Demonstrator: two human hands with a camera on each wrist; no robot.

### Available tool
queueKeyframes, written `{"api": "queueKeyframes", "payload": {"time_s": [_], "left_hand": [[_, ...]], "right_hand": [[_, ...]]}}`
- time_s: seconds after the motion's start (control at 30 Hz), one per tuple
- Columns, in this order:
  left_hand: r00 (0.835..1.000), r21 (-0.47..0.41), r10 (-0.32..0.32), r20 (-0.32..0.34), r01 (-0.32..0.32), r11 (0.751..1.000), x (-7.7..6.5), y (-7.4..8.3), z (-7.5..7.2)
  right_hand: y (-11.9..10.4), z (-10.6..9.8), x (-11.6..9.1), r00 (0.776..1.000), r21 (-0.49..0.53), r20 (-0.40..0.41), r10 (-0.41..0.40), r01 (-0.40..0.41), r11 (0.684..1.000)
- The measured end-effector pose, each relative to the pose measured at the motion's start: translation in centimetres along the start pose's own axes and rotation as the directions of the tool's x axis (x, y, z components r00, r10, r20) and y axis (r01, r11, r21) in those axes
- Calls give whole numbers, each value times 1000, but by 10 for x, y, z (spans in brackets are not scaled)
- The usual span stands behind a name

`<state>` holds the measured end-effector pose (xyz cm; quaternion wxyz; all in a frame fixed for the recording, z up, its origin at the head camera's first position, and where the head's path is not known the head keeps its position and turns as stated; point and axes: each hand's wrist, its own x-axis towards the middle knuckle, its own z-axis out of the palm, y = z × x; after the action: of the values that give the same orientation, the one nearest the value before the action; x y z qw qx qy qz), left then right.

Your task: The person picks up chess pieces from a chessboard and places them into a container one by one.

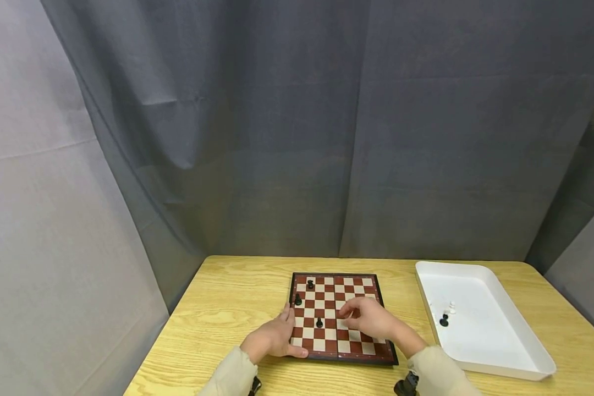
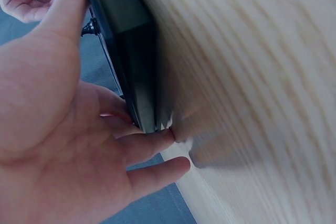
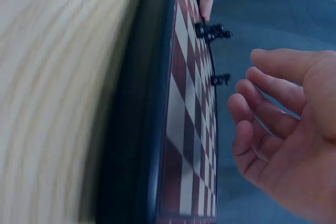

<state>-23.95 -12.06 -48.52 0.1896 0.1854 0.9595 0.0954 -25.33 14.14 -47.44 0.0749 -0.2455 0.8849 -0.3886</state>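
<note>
A red-and-cream chessboard point(image 1: 330, 334) with a dark rim lies on the table. My left hand point(image 1: 276, 334) rests at its near left corner, fingers extended along the left side and thumb at the front edge. In the left wrist view, the fingers point(image 2: 149, 148) touch the black side of the board. Over the board's right half hovers my right hand point(image 1: 371, 318), its fingers loosely bent and nothing between them. Three black chess pieces stand on the left half: one near the far edge point(image 1: 310, 284), one by the left edge point(image 1: 298, 300), and one nearer the front point(image 1: 319, 323).
To the right is a shallow white tray point(image 1: 495, 319) holding a black chess piece point(image 1: 444, 320) and a white chess piece point(image 1: 452, 308). Bare wooden table point(image 1: 227, 297) shows left of the board. Grey curtains point(image 1: 287, 137) hang behind and at both sides.
</note>
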Motion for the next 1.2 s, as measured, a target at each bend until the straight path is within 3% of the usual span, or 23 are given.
{"api": "queueKeyframes", "payload": {"time_s": [0.4, 1.2], "left_hand": [[1000, -3, -18, -1, 18, 1000, 2, 0, 1], [1000, -1, -15, -11, 15, 1000, 6, 0, 2]], "right_hand": [[-7, 29, 18, 998, 0, 63, -15, 15, 1000], [-11, 49, 35, 1000, -69, 16, -23, 24, 997]]}}
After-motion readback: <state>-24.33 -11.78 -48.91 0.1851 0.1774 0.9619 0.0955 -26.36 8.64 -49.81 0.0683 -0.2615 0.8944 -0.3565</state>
